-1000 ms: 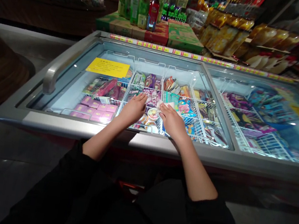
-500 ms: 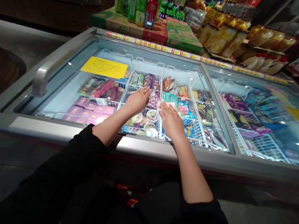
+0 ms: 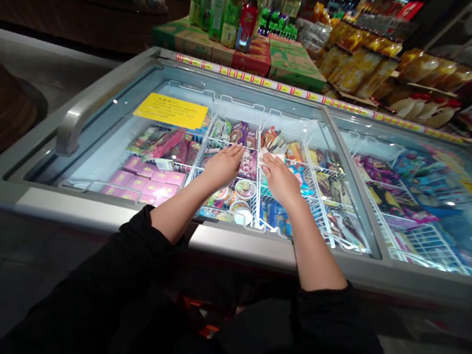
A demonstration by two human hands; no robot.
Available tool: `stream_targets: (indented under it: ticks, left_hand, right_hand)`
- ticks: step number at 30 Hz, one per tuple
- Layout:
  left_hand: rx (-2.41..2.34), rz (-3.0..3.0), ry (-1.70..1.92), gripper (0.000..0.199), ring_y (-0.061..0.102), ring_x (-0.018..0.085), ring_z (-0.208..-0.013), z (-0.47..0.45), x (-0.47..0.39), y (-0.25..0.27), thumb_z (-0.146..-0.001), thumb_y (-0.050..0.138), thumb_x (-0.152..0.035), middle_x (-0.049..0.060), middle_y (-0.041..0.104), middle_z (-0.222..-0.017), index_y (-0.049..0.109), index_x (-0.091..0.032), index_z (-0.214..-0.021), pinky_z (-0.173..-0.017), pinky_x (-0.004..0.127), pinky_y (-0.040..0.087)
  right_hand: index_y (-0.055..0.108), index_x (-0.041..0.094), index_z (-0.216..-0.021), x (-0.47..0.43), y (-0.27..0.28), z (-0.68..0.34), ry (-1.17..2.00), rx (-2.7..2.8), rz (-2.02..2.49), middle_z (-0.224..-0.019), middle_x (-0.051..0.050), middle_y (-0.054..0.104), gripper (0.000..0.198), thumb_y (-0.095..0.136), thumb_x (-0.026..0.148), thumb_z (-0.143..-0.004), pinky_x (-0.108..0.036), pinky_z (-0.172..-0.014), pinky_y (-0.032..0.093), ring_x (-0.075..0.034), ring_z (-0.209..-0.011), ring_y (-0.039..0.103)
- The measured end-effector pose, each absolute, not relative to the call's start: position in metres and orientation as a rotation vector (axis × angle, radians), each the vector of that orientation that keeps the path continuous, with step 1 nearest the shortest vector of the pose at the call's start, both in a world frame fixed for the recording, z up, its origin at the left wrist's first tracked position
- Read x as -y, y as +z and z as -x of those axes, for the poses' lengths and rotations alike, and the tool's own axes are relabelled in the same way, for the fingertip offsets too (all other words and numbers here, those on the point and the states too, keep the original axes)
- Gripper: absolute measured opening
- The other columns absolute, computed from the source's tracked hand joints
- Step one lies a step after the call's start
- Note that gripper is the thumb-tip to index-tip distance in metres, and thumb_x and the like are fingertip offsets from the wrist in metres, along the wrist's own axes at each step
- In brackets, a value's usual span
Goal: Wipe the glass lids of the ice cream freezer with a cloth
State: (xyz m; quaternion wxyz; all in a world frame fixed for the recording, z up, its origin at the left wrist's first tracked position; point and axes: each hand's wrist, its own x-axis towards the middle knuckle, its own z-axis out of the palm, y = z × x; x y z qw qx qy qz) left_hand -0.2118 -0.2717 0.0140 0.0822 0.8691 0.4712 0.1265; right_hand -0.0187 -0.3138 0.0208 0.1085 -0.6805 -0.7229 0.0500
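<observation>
A glass-topped chest freezer (image 3: 183, 83) stretches out before me. My left hand (image 3: 223, 168) lies flat on the glass lid, its fingers extended and nothing in it. To its right, my right hand (image 3: 280, 179) presses a crumpled white tissue (image 3: 269, 155) against the same glass, and the palm hides part of it. Beneath the lid, wire baskets hold ice cream packs, among them purple packets (image 3: 248, 165), round cups (image 3: 245, 189), blue packets (image 3: 274, 215) and pink boxes (image 3: 146, 186).
A yellow notice (image 3: 172, 110) sits on the glass to the left, near a grey handle (image 3: 70, 128). Behind the freezer stand bottles (image 3: 232, 17) on cartons (image 3: 295, 64) and jars of yellow fruit (image 3: 361, 68). A second glass lid (image 3: 467, 235) covers the right side.
My right hand has slid a little toward the freezer's far side with the tissue. The left hand stays in about the same place on the glass. The view has shifted slightly.
</observation>
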Motion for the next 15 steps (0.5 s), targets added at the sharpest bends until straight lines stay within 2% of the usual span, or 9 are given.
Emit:
stream_targets:
  ticks: [3, 6, 10, 15]
  left_hand:
    - [-1.417, -2.587, 0.388, 0.059, 0.039, 0.025, -0.161, 0.208, 0.273, 0.014, -0.105, 0.038, -0.011, 0.014, 0.040, -0.173, 0.046, -0.009, -0.164, -0.135, 0.045, 0.030]
    - [-1.452, -2.574, 0.399, 0.059, 0.038, 0.026, -0.162, 0.205, 0.273, 0.013, -0.104, 0.040, -0.010, 0.015, 0.041, -0.172, 0.045, -0.006, -0.163, -0.135, 0.044, 0.029]
    - [-1.452, -2.587, 0.388, 0.059, 0.038, 0.026, -0.162, 0.205, 0.272, 0.011, -0.104, 0.040, -0.011, 0.017, 0.040, -0.172, 0.045, -0.005, -0.163, -0.135, 0.044, 0.029]
    - [-1.443, -2.607, 0.384, 0.058, 0.038, 0.025, -0.162, 0.209, 0.272, 0.012, -0.105, 0.040, -0.011, 0.014, 0.040, -0.172, 0.046, -0.008, -0.163, -0.135, 0.043, 0.031]
  right_hand:
    - [0.056, 0.008, -0.158, 0.348, 0.015, 0.025, 0.040, 2.081, 2.075, -0.167, -0.015, 0.050, 0.052, 0.042, 0.020, -0.110, -0.054, -0.130, 0.038, -0.035, -0.157, 0.045]
    - [0.057, 0.013, -0.158, 0.361, 0.008, 0.036, 0.024, 2.113, 2.008, -0.167, -0.013, 0.050, 0.052, 0.042, 0.019, -0.109, -0.054, -0.130, 0.038, -0.034, -0.157, 0.045]
    - [0.056, 0.020, -0.160, 0.326, 0.009, 0.037, 0.198, 2.187, 1.855, -0.169, -0.006, 0.049, 0.053, 0.046, 0.018, -0.108, -0.050, -0.133, 0.032, -0.028, -0.161, 0.038]
    - [0.055, 0.017, -0.160, 0.296, 0.017, 0.019, 0.186, 2.103, 1.917, -0.170, -0.008, 0.048, 0.052, 0.045, 0.018, -0.109, -0.051, -0.133, 0.032, -0.029, -0.161, 0.038]
